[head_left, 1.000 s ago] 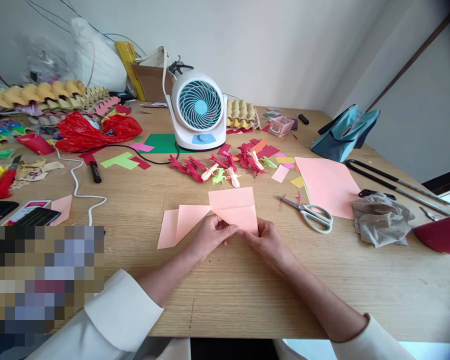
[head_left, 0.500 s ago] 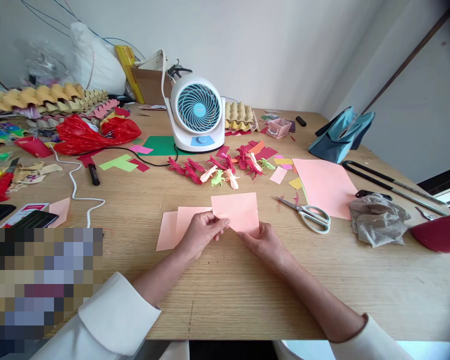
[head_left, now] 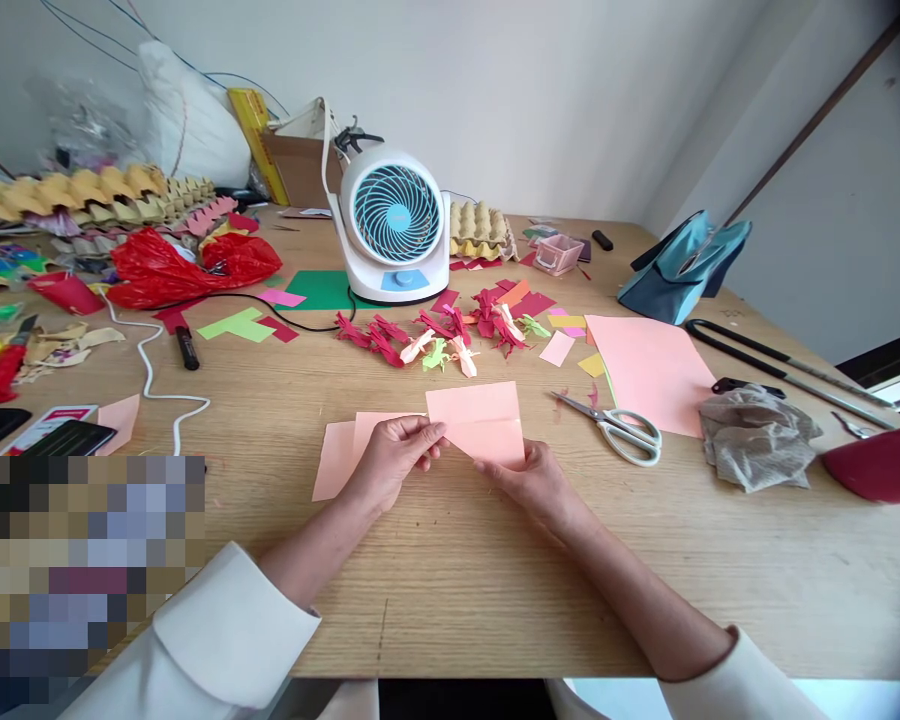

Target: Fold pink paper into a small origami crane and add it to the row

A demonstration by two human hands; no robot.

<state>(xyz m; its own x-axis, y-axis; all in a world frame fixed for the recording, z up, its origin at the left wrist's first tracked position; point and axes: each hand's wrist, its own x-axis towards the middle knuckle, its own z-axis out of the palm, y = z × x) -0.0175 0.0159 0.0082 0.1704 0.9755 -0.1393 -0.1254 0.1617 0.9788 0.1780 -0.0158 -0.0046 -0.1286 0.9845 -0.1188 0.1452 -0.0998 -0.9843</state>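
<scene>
Between my hands is a piece of pink paper (head_left: 480, 420) with a crease running across it, raised a little above the table. My left hand (head_left: 397, 455) pinches its left edge between thumb and fingers. At the lower right corner, my right hand (head_left: 532, 485) grips the same sheet, thumb in front and fingers behind. Under and beside my left hand lie more pink paper pieces (head_left: 335, 455), partly covered by it. White-handled scissors (head_left: 622, 432) rest to the right of my right hand, blades pointing left. Beyond my hands lie several twisted red, pale pink and green paper shapes (head_left: 435, 340).
A white fan (head_left: 397, 225) stands at the back. A large pink sheet (head_left: 656, 370) and a crumpled grey cloth (head_left: 754, 435) are on the right. On the left are a red plastic bag (head_left: 187, 265), egg trays (head_left: 82, 195), a marker (head_left: 187, 348) and a white cable (head_left: 148, 370).
The pink paper has shifted slightly right and its crease shows more clearly. My left fingers have slid toward its left edge; my right hand keeps its grip.
</scene>
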